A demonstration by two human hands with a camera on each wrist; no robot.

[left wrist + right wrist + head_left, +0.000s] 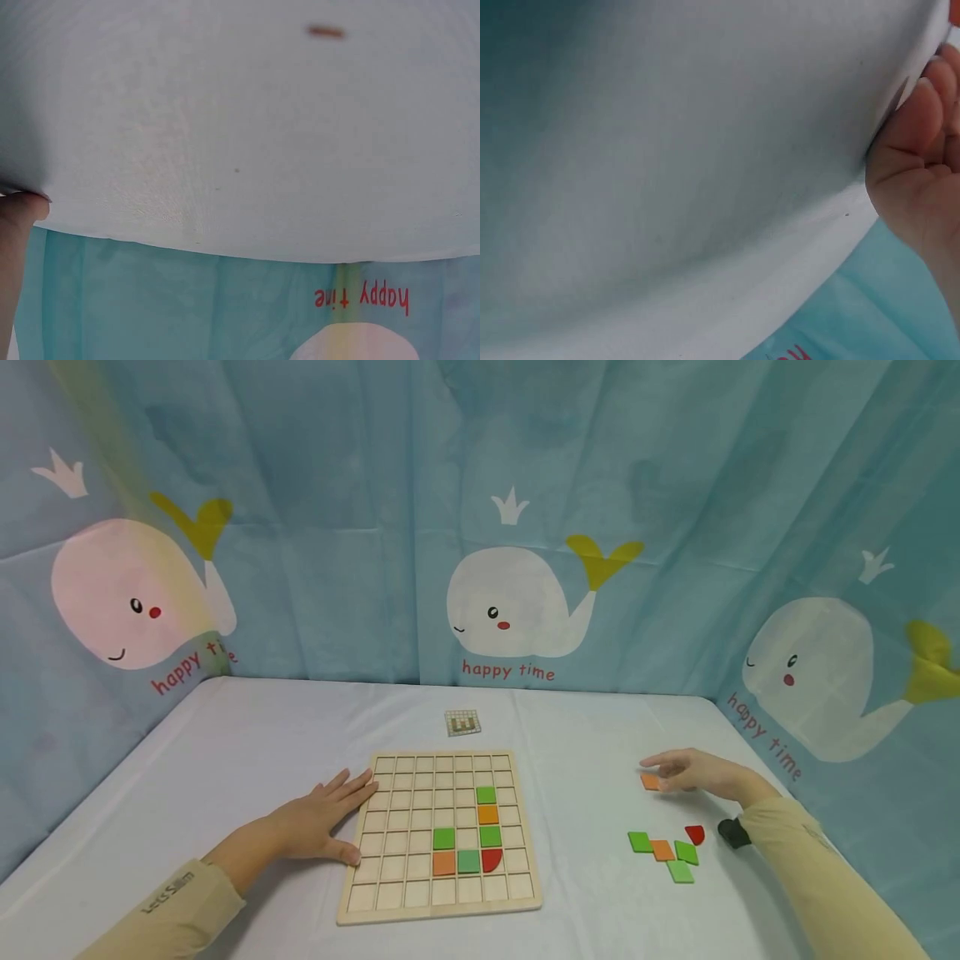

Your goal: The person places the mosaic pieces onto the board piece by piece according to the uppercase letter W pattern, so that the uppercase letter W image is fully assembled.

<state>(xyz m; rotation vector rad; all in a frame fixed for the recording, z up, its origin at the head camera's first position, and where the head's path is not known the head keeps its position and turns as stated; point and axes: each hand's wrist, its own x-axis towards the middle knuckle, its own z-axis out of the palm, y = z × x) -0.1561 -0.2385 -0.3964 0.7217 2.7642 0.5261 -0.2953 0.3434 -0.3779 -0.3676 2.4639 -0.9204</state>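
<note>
In the head view, my left hand [318, 821] lies spread at the left edge of a wooden grid board [392, 890], fingertips and thumb touching its frame. On the board sit green squares [486, 795], orange squares [488, 814], a teal-green square [468, 861] and a red rounded piece [491, 860]. At the right, my right hand [693, 772] is low over the table, its thumb and fingers beside a loose orange tile [649, 782], with the index finger stretched past it. In the right wrist view, the thumb [915, 124] and bent fingers show at the edge; their contact with the tile is hidden.
Nearer me than the right hand lie loose green tiles [681, 871], an orange tile [662, 850] and a red rounded piece [695, 834]. A black object [733, 833] is beside the right sleeve. Behind the board lies a small pattern card [462, 722]. A whale-print curtain [337, 610] surrounds the table.
</note>
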